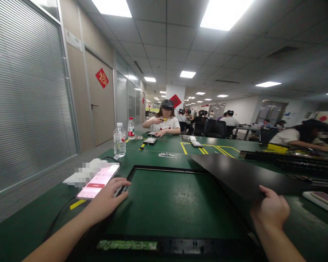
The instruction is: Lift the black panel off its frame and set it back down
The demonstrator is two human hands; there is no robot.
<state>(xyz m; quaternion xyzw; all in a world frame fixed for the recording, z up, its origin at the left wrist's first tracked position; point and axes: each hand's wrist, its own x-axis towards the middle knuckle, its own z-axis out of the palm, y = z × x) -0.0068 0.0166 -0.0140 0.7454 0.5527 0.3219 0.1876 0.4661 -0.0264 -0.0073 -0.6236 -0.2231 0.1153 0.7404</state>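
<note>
A black rectangular frame (169,169), like a monitor bezel, lies flat on the green table before me. The fingers of my left hand (113,194) curl over its left side, gripping it. A narrow green circuit board (127,245) sits along the near side of the frame. My right hand (272,209) pinches the edge of a thin dark panel (235,174), thumb on top and the other fingers folded below. The panel is raised and tilted over the frame's right side. The exact contact between panel and frame is hidden.
Left of the frame lie a lit phone (100,182) and a white wrapper (73,176), with a water bottle (119,140) behind. Another phone (324,200) is at the right. Across the table a person (165,122) works near a hard drive (150,141). Dark parts (278,158) pile at right.
</note>
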